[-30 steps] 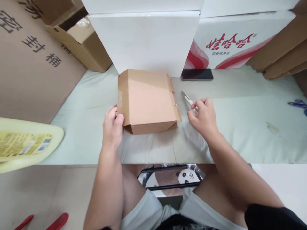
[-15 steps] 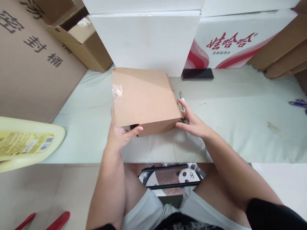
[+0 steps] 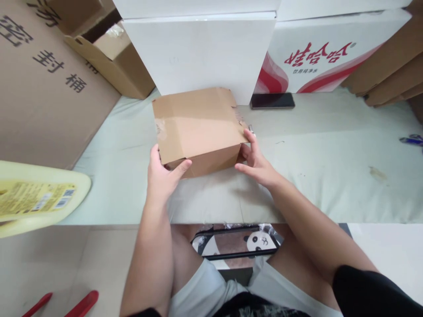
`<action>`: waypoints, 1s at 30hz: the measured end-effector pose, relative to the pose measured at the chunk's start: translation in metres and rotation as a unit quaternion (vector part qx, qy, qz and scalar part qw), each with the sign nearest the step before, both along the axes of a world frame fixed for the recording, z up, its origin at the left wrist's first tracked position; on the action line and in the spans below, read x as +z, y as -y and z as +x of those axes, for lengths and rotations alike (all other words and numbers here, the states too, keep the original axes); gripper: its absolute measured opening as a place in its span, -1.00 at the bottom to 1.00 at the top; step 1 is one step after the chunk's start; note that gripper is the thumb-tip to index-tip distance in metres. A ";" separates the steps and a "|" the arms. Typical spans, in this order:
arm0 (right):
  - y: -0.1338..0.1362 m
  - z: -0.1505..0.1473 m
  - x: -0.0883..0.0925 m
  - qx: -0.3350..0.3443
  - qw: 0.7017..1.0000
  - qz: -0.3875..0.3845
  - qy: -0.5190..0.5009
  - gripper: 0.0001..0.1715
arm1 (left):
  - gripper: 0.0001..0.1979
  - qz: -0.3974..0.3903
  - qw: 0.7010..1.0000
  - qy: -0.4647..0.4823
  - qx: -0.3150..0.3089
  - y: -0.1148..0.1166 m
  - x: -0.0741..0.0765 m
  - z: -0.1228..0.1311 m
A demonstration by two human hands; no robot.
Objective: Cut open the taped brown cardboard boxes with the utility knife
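Note:
A brown cardboard box [image 3: 201,125] lies on the cloth-covered surface, its lid flap slightly raised at the back and a strip of clear tape on its left. My left hand [image 3: 162,176] grips the front left corner, thumb across the front face and fingers partly hidden behind the left side. At the right end, my right hand [image 3: 256,163] holds the box with its index finger at the lid's corner and its thumb by the front face. Just beyond those fingers, a small utility knife [image 3: 251,129] is mostly covered by the hand and box.
White cartons [image 3: 205,57] stand behind the box, with a black phone [image 3: 272,101] in front of them. A large carton [image 3: 42,88] and a pale yellow bottle [image 3: 42,198] are at left. Scissors [image 3: 413,140] lie far right. The table edge runs before my knees.
The box has turned slightly counterclockwise and its front edge has moved away from me. Both hands moved with it, the right one shifting left and up. More of the right end flap shows.

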State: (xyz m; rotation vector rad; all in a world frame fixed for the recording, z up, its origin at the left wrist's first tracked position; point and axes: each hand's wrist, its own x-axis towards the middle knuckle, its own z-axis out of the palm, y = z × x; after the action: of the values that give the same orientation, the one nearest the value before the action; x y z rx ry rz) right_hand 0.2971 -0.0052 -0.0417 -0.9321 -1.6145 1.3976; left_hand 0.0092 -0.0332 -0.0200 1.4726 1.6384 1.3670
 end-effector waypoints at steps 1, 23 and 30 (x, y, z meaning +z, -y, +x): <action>0.000 0.000 -0.001 -0.009 1.000 0.003 0.003 0.31 | -0.12 0.005 1.000 0.003 0.001 0.000 0.000 0.000; 0.019 0.030 0.026 -0.157 0.987 0.037 0.000 -0.08 | -0.43 -0.028 0.957 0.284 -0.040 0.007 0.027 0.000; 0.023 0.034 0.027 -0.148 0.989 0.019 -0.022 -0.29 | -0.63 -0.054 0.972 0.227 -0.005 -0.004 0.021 -0.009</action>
State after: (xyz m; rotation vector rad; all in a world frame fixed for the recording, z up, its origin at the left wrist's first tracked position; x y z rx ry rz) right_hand 0.3310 -0.0280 -0.0145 -1.0631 -1.3993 1.1713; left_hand 0.0000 -0.0288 0.0009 1.0072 1.3813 1.4532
